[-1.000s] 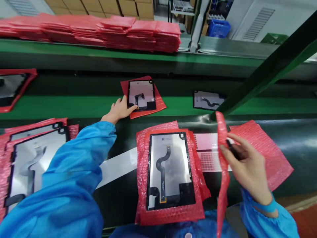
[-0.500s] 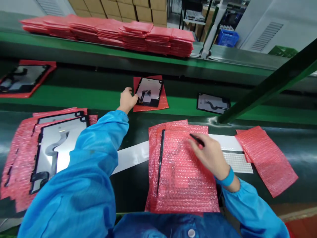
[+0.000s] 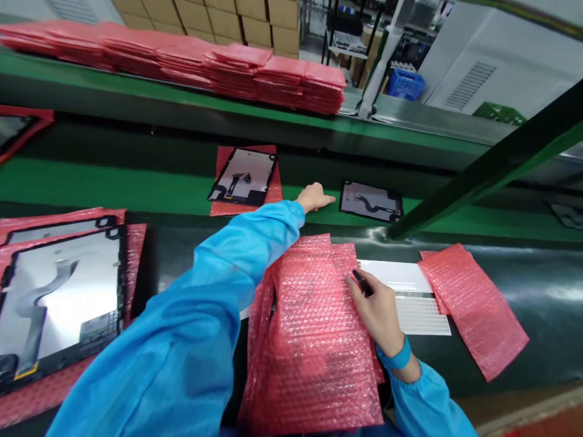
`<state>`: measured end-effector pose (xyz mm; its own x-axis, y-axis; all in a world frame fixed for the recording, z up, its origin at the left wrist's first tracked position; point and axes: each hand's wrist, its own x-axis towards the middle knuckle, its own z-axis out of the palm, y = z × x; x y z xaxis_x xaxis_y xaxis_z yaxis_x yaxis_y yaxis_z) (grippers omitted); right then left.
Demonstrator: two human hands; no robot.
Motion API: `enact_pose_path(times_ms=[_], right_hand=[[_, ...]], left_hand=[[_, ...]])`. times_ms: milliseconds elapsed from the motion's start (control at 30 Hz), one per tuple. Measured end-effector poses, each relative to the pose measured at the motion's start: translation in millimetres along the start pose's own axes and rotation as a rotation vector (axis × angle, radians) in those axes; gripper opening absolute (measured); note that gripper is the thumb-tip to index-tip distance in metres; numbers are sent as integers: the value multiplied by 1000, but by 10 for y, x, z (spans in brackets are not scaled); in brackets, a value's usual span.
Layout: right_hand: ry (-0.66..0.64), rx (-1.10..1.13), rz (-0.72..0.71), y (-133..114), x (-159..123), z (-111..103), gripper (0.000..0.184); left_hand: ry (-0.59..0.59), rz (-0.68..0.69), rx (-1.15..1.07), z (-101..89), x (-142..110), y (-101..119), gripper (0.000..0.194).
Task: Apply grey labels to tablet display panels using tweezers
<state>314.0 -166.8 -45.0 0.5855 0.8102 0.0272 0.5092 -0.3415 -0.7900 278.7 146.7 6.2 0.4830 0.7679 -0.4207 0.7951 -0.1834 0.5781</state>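
Observation:
My left hand [image 3: 314, 198] reaches over the green belt, a finger stretched toward a tablet screen panel [image 3: 371, 201] with a dark flex cable; a small gap separates them. It holds nothing. Behind it, another screen panel [image 3: 248, 173] rests on a red bubble bag. A black pen [image 3: 363, 283] is gripped in my right hand [image 3: 380, 312], which is over the right edge of the stacked red bubble bags [image 3: 314, 340] in front of me. A dark edge shows at the stack's left side. What lies inside the bags is mostly hidden.
More screen panels [image 3: 64, 291] on red bubble bags lie at left. White label sheets [image 3: 423, 314] and loose red bags [image 3: 476, 309] are at right. A green post [image 3: 492, 164] slants across the belt. Piles of red bags [image 3: 277, 79] line the rear shelf.
My left hand has moved right, away from the panel on the red bag toward the one beside the post. My right hand keeps the pen over the bags. The view has shifted.

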Motion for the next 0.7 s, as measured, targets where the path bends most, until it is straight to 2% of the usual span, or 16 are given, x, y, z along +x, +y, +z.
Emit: enact_pose_path(times_ms=[100, 200, 300, 500, 700], right_hand=[[-2, 5, -23, -90, -19, 98, 40], [9, 18, -20, -187, -34, 152, 41], [18, 54, 2, -255, -28, 167, 45], [5, 127, 6, -269, 9, 123, 45], [51, 237, 20, -268, -30, -26, 42]], left_hand=[[-14, -4, 62, 190, 125, 288, 38], [13, -19, 124, 331, 242, 426, 40], [34, -54, 166, 384, 322, 451, 42], [49, -131, 186, 343, 324, 455, 42], [103, -95, 158, 369, 247, 455, 44]])
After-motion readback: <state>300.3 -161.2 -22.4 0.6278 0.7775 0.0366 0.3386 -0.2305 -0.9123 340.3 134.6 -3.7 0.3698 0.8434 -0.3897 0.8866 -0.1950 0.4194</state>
